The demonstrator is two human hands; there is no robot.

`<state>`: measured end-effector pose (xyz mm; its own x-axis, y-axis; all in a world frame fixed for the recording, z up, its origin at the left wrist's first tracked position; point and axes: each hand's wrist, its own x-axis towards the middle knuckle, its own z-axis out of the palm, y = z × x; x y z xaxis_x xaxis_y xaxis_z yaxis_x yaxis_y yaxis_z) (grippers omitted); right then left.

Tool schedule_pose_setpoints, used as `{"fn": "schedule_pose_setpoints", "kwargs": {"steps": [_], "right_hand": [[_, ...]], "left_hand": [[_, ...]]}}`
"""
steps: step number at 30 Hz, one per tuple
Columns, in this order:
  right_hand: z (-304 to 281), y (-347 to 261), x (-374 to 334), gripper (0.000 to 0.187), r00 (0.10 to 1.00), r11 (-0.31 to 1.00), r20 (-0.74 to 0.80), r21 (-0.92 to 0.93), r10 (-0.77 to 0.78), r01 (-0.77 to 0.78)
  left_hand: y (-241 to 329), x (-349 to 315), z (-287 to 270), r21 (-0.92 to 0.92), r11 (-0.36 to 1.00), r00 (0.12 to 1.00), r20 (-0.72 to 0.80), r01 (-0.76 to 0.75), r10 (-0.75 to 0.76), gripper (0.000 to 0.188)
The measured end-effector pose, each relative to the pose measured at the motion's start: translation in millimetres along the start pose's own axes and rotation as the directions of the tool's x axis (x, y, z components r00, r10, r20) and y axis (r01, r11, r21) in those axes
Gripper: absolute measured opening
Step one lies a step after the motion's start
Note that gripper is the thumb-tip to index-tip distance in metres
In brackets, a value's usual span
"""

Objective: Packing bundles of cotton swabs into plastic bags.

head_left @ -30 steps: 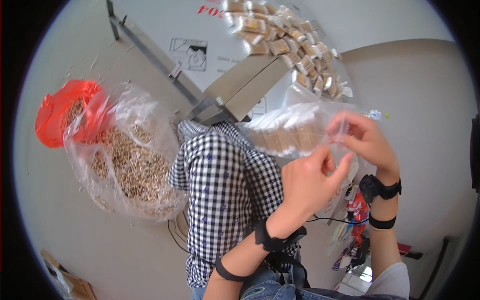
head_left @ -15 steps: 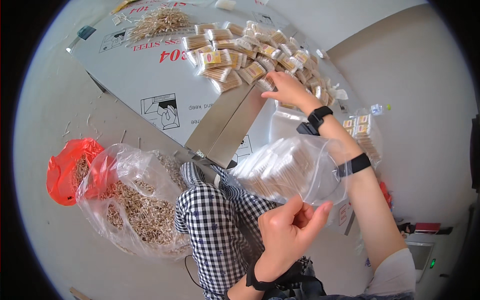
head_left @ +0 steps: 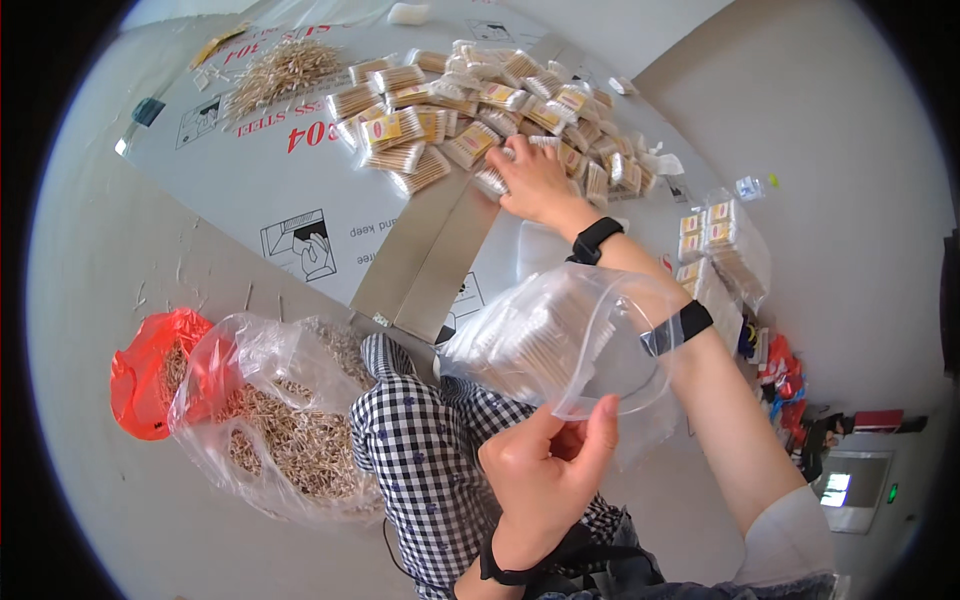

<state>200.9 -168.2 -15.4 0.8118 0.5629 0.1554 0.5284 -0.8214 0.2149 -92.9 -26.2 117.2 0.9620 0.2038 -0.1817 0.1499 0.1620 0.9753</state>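
My left hand [head_left: 545,485] pinches the rim of a clear plastic bag [head_left: 590,385] between thumb and fingers. Stacked packets of cotton swabs [head_left: 535,340] fill the bag's far end, and its mouth gapes toward my right forearm. Farther off, my right hand [head_left: 535,185] reaches to the near edge of a heap of small clear cotton swab packets [head_left: 470,145], several with yellow labels. Its fingers curl over a packet [head_left: 490,181] there, partly hidden by the hand. Just below that hand lies a folded metal strip [head_left: 420,265].
Loose cotton swabs [head_left: 285,75] are piled at the far left of the film-covered tabletop [head_left: 230,180]. On the floor, a clear bag [head_left: 240,350] of loose swabs touches a red bag [head_left: 140,380]. Bundled packets [head_left: 725,245] stand at the right. My checkered-clad legs [head_left: 420,430] are below.
My right hand has come down onto the packets, its fingers now curled over one. The left hand and clear bag have shifted slightly left, and the whole view has moved a little.
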Motion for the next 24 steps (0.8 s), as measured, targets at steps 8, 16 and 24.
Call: {"fn": "schedule_pose_setpoints", "kwargs": {"steps": [8,16,24], "right_hand": [[-62.7,6.3,-17.2,0.012,0.999,0.986,-0.025,0.165,-0.029,0.032],[-45.7,-17.8,-47.5,0.043,0.946,0.794,0.08,0.568,-0.315,0.217],[-67.4,-15.5,-40.7,0.044,0.959,0.883,0.268,0.422,0.092,-0.203]], "left_hand": [[2.5,-4.3,-3.5,-0.241,0.963,0.992,0.003,0.122,-0.125,0.02],[-6.4,-8.9,-6.1,-0.211,0.972,0.995,0.018,0.103,-0.101,0.021],[0.8,-4.3,1.2,-0.294,0.949,0.992,0.095,0.112,-0.088,0.022]]}}
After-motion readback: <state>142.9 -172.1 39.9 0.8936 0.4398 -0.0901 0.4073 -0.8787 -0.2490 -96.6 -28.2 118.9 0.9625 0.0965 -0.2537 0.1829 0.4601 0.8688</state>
